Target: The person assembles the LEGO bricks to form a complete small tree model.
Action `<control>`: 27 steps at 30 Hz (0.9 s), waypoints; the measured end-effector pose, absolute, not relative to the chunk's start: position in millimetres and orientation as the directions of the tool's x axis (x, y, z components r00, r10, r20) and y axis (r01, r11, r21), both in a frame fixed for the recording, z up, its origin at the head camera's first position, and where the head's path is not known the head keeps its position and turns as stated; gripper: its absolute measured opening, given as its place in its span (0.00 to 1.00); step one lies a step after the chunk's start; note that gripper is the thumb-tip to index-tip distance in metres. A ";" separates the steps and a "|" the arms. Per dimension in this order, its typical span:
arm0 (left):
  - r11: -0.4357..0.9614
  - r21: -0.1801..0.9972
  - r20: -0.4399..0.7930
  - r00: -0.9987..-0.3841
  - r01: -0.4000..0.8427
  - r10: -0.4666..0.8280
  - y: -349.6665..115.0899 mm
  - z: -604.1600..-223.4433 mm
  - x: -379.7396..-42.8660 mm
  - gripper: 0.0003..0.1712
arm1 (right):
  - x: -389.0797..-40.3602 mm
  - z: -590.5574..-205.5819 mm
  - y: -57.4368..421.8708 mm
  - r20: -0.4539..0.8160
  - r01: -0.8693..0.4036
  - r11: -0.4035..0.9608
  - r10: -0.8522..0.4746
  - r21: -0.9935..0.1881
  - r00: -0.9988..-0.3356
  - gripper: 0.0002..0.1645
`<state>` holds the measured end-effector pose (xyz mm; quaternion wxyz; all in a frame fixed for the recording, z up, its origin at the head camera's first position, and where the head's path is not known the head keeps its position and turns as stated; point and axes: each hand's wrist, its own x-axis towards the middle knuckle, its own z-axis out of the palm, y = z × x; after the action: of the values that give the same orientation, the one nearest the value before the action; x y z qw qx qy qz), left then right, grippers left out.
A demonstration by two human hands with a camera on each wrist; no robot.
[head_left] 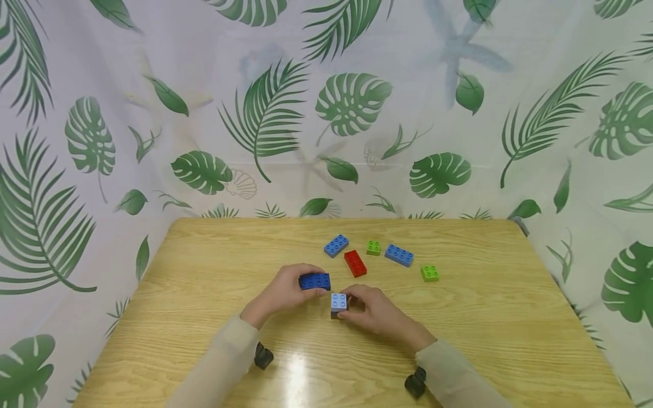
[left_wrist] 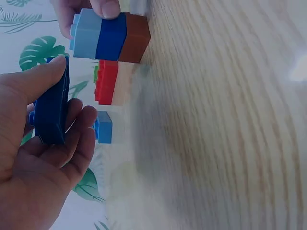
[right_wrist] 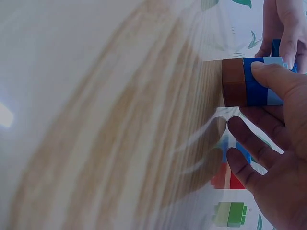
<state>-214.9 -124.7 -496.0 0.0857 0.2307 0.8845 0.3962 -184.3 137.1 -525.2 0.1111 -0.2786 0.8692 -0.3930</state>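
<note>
My left hand (head_left: 287, 290) grips a dark blue toy brick (head_left: 314, 281), two studs wide and several long. In the left wrist view, the thumb lies along that dark blue brick (left_wrist: 53, 108) and the fingers curl under it. To its right, my right hand (head_left: 380, 313) pinches a small stack of square bricks (head_left: 339, 302) between thumb and fingers. The right wrist view shows the stack's layers: a brown brick (right_wrist: 234, 82) at the bottom by the table, a dark blue one (right_wrist: 255, 91) in the middle, and a light blue one (right_wrist: 275, 98) on top.
Beyond the hands on the wooden table (head_left: 214, 255) lie a red brick (head_left: 355, 263), a blue brick (head_left: 336, 245), another blue brick (head_left: 399, 255), a small green brick (head_left: 373, 247) and a second green brick (head_left: 430, 273). Leaf-patterned cloth (head_left: 285, 192) hangs behind the table.
</note>
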 end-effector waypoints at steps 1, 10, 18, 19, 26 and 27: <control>0.574 0.740 0.033 -0.872 0.350 0.489 -124.7 -495.0 -213.4 0.25 | -184.3 -525.1 137.1 0.027 -0.398 0.535 -0.572 -0.745 -0.820 0.21; 0.531 0.722 0.048 -0.798 0.443 0.601 -119.3 -487.8 -200.4 0.23 | -184.0 -525.5 138.5 0.041 -0.410 0.527 -0.577 -0.744 -0.816 0.20; 0.525 0.701 0.057 -0.771 0.484 0.635 -115.9 -486.9 -197.5 0.23 | -185.0 -525.7 137.3 0.046 -0.416 0.516 -0.586 -0.749 -0.809 0.19; 0.521 0.697 0.060 -0.765 0.492 0.642 -115.4 -486.7 -197.6 0.23 | -185.0 -525.6 137.2 0.047 -0.417 0.514 -0.587 -0.750 -0.808 0.19; 0.525 0.674 0.062 -0.747 0.520 0.661 -112.1 -484.1 -196.7 0.22 | -184.4 -524.3 137.0 0.061 -0.424 0.505 -0.588 -0.752 -0.807 0.19; 0.530 0.670 0.056 -0.748 0.520 0.662 -111.6 -483.6 -196.4 0.22 | -184.3 -524.5 137.2 0.060 -0.424 0.507 -0.587 -0.751 -0.807 0.19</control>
<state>-196.4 -111.6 -483.6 0.1029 0.3400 0.8686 0.3454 -184.3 137.2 -524.5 0.1013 -0.2932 0.8620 -0.4009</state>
